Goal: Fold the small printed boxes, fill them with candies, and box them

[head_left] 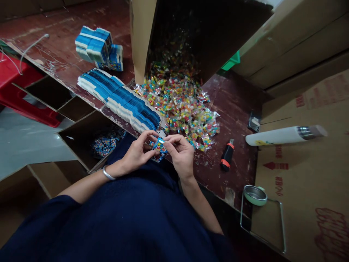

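My left hand (140, 152) and my right hand (181, 154) meet at the table's near edge, both pinching a small blue printed packet (159, 145) between fingers and thumbs. More blue packaging hangs just beneath it. Right behind my hands ends a long row of stacked blue and white printed cards (120, 98). Beyond them lies a heap of small clear bags of colourful candy (182, 105), spilling from a tipped cardboard box (140, 43). Two more bundles of blue cards (94, 43) sit farther back on the left.
An open carton (79, 145) at the lower left holds blue packets (106, 143). A red stool (27, 91) stands beyond it. On the right are a black and red cutter (227, 156), a white bottle (278, 136), a green-rimmed cup (255, 195) and large cartons (308, 174).
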{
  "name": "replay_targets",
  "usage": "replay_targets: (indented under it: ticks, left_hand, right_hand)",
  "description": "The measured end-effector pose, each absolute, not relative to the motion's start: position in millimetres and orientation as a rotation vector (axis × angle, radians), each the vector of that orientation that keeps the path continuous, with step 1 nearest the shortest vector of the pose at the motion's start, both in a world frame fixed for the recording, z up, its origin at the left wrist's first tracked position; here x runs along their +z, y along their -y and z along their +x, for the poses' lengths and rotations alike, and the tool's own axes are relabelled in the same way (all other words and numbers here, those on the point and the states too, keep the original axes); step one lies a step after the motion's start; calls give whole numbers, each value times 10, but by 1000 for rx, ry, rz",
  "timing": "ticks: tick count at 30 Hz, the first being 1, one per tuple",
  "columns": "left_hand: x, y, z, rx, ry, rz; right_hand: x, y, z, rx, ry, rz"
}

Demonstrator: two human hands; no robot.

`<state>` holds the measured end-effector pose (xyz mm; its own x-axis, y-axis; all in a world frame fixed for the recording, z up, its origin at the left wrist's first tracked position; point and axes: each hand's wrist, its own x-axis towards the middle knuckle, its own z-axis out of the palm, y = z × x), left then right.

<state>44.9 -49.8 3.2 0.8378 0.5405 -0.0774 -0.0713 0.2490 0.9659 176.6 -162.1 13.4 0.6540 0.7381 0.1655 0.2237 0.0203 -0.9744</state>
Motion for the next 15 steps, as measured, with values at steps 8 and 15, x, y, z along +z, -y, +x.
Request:
replay_targets:
  ticks: [8,15]
  left_hand:
    - [63,420,381,389,-365,1429]
    - [98,359,348,364,-401,1298]
  right_hand:
    - [81,1580,1958,631,790,-1519]
    - [126,1643,1825,387,1075,-1599]
